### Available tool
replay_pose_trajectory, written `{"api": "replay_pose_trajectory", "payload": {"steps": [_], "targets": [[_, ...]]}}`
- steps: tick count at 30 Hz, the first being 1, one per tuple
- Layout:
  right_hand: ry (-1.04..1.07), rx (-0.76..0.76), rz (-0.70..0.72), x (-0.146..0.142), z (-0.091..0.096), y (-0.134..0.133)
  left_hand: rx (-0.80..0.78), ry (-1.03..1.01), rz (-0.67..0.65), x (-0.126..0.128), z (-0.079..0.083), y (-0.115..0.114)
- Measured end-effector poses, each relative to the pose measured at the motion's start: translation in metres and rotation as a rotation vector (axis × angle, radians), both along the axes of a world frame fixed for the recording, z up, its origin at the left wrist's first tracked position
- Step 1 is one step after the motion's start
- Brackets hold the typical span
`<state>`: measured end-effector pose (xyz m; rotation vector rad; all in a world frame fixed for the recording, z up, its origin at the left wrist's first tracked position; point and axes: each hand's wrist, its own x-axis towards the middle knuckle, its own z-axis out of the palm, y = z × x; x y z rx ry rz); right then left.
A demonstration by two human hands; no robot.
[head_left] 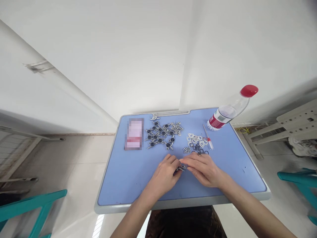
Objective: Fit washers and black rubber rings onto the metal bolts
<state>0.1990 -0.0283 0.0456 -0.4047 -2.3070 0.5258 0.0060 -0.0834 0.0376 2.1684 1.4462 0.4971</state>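
My left hand (164,176) and my right hand (201,169) meet near the front of a blue desk (123,181). Between their fingertips is a small metal bolt assembly (180,169), partly hidden by my fingers. Beyond my hands lies a heap of similar bolts with black rings (159,136). Closer to my right hand are black O-rings (199,149), small steel nuts (186,150), and a pile of silver flange plates (196,140). A small red-handled screwdriver (208,138) lies beside the plates.
A plastic bottle with a red cap (229,109) lies tilted at the desk's far right corner, overhanging the edge. A blurred pink-and-white packet (134,134) lies at the far left. Teal chairs (32,205) stand on the floor to the left and right.
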Motion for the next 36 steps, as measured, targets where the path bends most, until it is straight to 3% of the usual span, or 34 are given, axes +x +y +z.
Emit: {"api": "replay_pose_trajectory", "payload": {"steps": [9, 15, 23, 29, 36], "targets": [[0.03, 0.057, -0.121, -0.004, -0.009, 0.0, 0.012, -0.005, 0.005, -0.001, -0.001, 0.0], [-0.021, -0.046, -0.039, -0.003, 0.002, 0.0, -0.007, -0.023, -0.001, -0.001, 0.001, 0.0], [0.033, -0.011, -0.09, -0.01, -0.009, -0.001, 0.018, -0.021, -0.003, -0.002, -0.001, 0.001], [0.054, -0.07, -0.034, -0.009, -0.002, 0.0, 0.012, -0.067, -0.013, -0.003, 0.002, 0.002], [0.127, -0.034, -0.127, -0.018, -0.01, 0.003, 0.071, -0.079, -0.033, -0.004, -0.005, 0.003]]}}
